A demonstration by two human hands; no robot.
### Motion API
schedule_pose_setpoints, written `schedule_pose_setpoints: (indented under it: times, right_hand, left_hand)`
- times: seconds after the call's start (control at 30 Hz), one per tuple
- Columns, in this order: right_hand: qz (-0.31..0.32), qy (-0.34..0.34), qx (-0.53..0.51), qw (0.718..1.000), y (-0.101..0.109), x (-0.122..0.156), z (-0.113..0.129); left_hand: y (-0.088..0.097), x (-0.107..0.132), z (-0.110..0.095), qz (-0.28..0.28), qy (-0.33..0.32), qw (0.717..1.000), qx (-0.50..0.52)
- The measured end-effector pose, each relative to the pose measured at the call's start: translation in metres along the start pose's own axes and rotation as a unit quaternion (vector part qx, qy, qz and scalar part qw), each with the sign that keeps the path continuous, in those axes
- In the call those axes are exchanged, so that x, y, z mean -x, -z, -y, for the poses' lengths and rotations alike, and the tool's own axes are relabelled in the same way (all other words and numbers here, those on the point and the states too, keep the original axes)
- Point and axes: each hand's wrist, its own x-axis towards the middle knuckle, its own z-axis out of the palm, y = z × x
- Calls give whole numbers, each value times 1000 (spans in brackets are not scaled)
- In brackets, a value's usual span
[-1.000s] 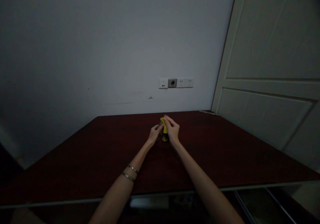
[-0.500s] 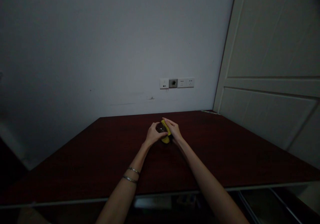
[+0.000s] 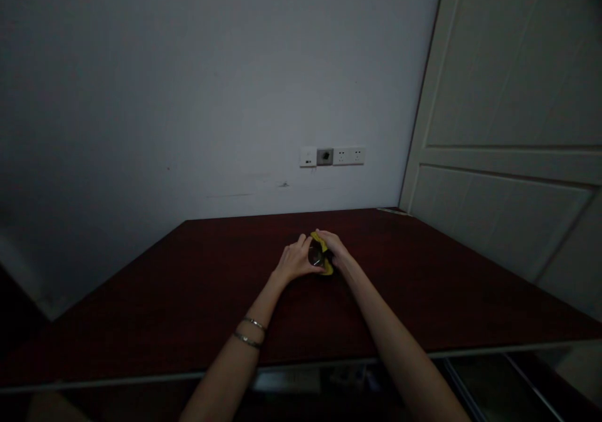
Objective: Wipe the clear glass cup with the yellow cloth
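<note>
My left hand (image 3: 295,259) curves its thumb and fingers around a small round glass (image 3: 316,255), see-through and dark, with a glint on it. Its exact kind is hard to make out in the dim light. A crumpled yellow cloth (image 3: 328,266) lies against the glass's right side, showing above and below it. My right hand (image 3: 335,245) grips this cloth from the right and presses it to the glass. Most of the right fingers are hidden behind the cloth. Both hands are low over the middle of the dark red table (image 3: 226,284).
A white wall (image 3: 235,96) with a row of sockets (image 3: 348,155) rises behind the table. On the right stands a pale panelled door (image 3: 508,96). Below the table's front edge, dim objects sit on a lower level.
Both hands have shifted slightly right and nearer with the glass and cloth. The glass has turned, and the cloth is more bunched around its right side.
</note>
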Motion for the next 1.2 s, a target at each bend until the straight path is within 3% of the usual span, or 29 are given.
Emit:
schedule_pose_setpoints:
  times: [0.23,0.4,0.6,0.87,1.0,1.2]
  right_hand:
    - [12,-32,-31,999,-7,1,-5]
    - [12,-8,-24,1000,-13,6,-8]
    - [15,-28,-22,999,-11,3,-12]
    - [24,-83,-107,990,-6,-4,-6]
    - [-10,-78,-128,989,-4,-6,-2]
    - [-3,-73,-109,991,4,-10,5]
  left_hand:
    - [2,0,-5,-9,72,997,-15]
    - [4,-1,-1,12,137,990,13]
    - [-5,-3,8,-40,141,984,105]
    - [-31,-12,1,-140,198,925,291]
    - [-34,-16,-2,-123,214,899,361]
    - [-35,-20,5,-119,172,862,462]
